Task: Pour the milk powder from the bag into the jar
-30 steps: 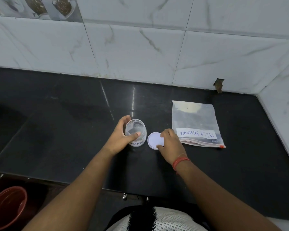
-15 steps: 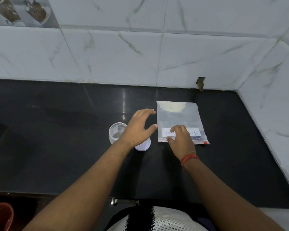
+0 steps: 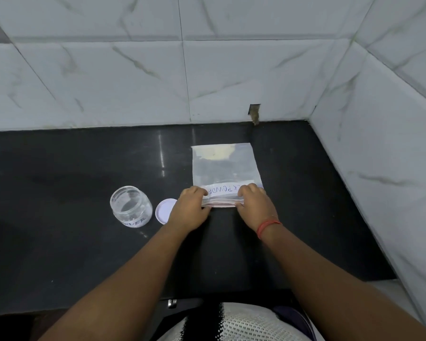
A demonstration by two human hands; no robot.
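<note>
Black counter [image 3: 84, 242], flat clear labelled bag [image 3: 225, 168] pinched by left hand [image 3: 190, 212], right hand [image 3: 255, 205].

A single head-worn camera looks forward and steeply down from the counter's [image 3: 84, 242] near edge toward its back right corner, close enough that both forearms stretch up from the bottom of the view.

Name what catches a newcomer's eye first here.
Both hands, left hand and right hand, grip the near edge of the labelled milk powder bag lying flat on the black counter. To its left stands the open jar, its white lid beside it.
</note>
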